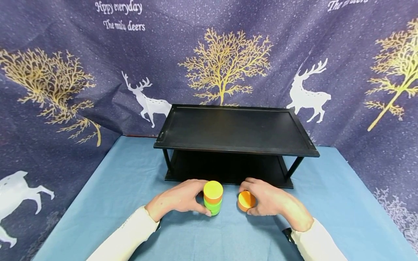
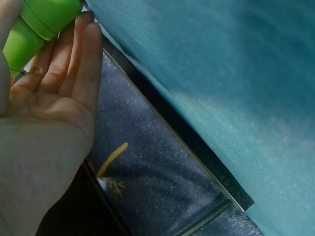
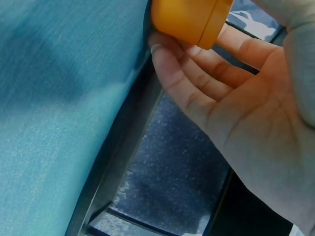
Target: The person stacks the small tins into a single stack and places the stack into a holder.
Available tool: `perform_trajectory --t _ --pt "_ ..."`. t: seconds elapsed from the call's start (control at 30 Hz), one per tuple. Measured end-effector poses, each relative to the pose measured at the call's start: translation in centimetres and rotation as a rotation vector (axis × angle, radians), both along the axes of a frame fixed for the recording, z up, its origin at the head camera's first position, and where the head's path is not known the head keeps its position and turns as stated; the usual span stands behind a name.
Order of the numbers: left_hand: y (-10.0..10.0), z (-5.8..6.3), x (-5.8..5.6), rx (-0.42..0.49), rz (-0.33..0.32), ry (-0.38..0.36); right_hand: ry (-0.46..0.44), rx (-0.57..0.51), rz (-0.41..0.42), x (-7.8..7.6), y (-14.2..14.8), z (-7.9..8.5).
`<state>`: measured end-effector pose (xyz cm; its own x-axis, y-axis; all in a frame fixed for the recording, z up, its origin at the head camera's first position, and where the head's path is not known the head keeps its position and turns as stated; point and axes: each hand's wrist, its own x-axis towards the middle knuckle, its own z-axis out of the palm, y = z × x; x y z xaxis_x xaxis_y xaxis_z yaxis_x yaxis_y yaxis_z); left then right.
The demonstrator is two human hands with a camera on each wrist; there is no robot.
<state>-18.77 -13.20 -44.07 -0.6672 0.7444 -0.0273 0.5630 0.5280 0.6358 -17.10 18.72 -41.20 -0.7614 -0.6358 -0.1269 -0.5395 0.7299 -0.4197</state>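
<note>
My left hand (image 1: 187, 197) holds a green round container (image 1: 213, 209) standing on the cloth, thumb at its front and fingers behind. Stacked on top of it is an orange piece (image 1: 213, 200) with a yellow top. In the left wrist view, the green container (image 2: 51, 17) has a stepped shape with a thin seam. To the right, my right hand (image 1: 266, 197) grips a small round orange container (image 1: 246, 201) between thumb and fingers. A seam also runs round this orange container (image 3: 184, 22) in the right wrist view. The hands' far fingertips are partly hidden.
A black two-tier shelf (image 1: 233, 128) stands just behind both hands, its lower board (image 1: 225, 168) close to the fingers. Blue cloth (image 1: 209, 239) covers the table. Behind hangs a dark blue curtain (image 1: 183, 47) printed with deer and trees.
</note>
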Motion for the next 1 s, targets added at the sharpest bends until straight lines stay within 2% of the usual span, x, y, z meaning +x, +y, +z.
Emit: perform_trajectory --t 0.47,1.0 --pt "0.05 0.12 0.05 -0.005 0.007 -0.004 0.032 -0.035 -0.002 0.25 0.02 0.55" --pt "0.0 0.24 0.2 0.009 0.006 -0.002 0.163 -0.117 0.025 0.47 -0.05 0.72"
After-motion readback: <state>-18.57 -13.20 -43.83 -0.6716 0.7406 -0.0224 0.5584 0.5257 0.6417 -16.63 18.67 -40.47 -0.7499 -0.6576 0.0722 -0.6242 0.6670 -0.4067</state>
